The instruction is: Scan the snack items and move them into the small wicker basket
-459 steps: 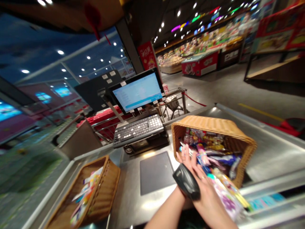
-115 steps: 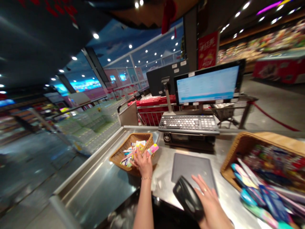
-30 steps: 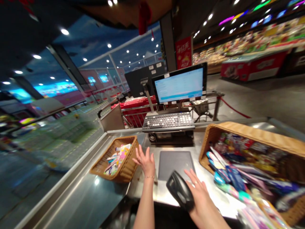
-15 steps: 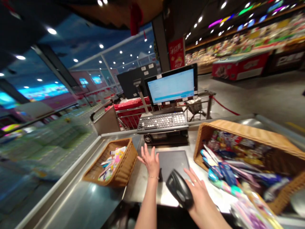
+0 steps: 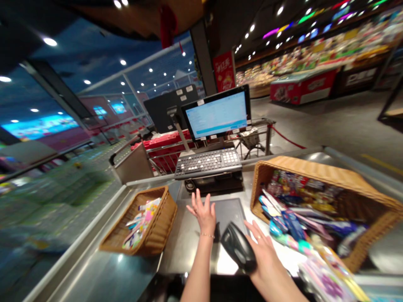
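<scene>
My left hand point(image 5: 204, 214) is raised over the counter with its fingers spread and nothing in it. A thin bracelet circles that wrist. A black barcode scanner point(image 5: 238, 247) lies against the thumb side of my right hand point(image 5: 267, 256), which holds it low over the counter. The right hand's fingers stretch forward past the scanner, and its thumb is hidden. Beneath and beyond the hands is a flat grey plate point(image 5: 231, 209) in the counter. To the right, a wicker basket point(image 5: 317, 165) on its side holds many packaged goods, including toothbrush-like packs point(image 5: 291, 224).
A smaller wicker basket point(image 5: 168, 222) with colourful packs stands at the left. Ahead are a keyboard point(image 5: 209, 162) and a lit monitor point(image 5: 217, 113). A pink-and-purple pack point(image 5: 330, 281) lies at the lower right. Red trolleys point(image 5: 170, 142) stand behind the counter.
The view has swung slightly right, so the baskets and monitor sit farther left. My left hand has shifted a little right. The scanner and right hand keep their place together.
</scene>
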Available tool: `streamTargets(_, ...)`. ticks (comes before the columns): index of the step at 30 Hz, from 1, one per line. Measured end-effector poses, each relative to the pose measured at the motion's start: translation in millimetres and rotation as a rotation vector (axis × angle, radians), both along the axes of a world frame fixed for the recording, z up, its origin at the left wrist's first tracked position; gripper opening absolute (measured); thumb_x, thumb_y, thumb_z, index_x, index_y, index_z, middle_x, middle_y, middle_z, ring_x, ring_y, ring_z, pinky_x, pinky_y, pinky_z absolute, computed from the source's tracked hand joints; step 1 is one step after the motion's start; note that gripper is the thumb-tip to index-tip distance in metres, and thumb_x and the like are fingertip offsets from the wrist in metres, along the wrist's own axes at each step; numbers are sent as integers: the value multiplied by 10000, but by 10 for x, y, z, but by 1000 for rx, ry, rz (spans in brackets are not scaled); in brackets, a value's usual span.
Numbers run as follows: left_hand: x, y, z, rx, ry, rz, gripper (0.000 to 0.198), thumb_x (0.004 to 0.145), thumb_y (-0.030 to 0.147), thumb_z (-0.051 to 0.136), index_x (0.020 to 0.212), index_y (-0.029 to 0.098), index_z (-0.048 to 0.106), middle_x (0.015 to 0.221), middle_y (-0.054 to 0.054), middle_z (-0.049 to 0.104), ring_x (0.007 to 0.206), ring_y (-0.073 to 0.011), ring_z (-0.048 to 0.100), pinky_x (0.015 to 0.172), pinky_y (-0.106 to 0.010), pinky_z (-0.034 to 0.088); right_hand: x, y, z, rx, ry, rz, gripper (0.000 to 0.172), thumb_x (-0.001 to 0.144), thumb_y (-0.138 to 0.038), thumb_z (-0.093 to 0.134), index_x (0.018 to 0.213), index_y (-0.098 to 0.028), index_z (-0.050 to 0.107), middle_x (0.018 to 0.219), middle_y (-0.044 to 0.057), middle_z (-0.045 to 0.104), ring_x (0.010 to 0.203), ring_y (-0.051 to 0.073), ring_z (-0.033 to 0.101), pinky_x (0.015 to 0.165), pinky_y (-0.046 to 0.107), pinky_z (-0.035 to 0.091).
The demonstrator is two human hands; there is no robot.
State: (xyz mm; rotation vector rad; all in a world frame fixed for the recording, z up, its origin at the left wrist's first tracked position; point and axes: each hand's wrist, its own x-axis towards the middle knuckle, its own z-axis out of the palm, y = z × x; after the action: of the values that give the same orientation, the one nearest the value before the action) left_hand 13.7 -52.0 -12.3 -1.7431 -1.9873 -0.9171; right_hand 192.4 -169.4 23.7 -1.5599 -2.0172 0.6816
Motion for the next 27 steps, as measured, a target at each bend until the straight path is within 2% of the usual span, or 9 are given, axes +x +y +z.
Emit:
streamTargets(5, 147, 14, 7, 1, 20, -47, 338, 852, 222, 638, 1181, 273, 700, 1547, -151, 423, 1482, -355, 275, 1120, -743, 193, 52, 2, 76, -47, 7, -31, 620, 634, -70, 558, 1236, -200, 638, 1587, 158, 405, 1518, 395, 225, 1158, 693, 298)
streamTargets(9, 270, 28, -4, 2, 19, -87, 344, 849, 221, 638, 1182, 283, 699, 1550, -142, 421, 1477, -345, 288, 1128, -729, 198, 88, 10, 112, -62, 30, -51, 609, 666, -114, 578, 1269, -175, 628, 1585, 192, 394, 1511, 424, 228, 1152, 722, 265)
streamTargets(19, 500, 51, -19, -16, 15, -182, 336, 860, 233, 627, 1184, 286, 699, 1542, -143, 435, 1475, -343, 297, 1133, -726, 185, 221, 61, -28, -12, 46, -72, 719, 629, -131, 594, 1343, -215, 584, 1582, 167, 412, 1504, 399, 271, 1167, 659, 301)
streamTargets(27, 620, 69, -65, -40, 34, -225, 345, 858, 258, 635, 1195, 300, 699, 1540, -135, 440, 1472, -342, 304, 1148, -710, 174, 271, 36, 36, -23, -15, -105, 795, 617, -85, 556, 1399, -227, 524, 1579, 161, 419, 1507, 391, 263, 1158, 649, 335)
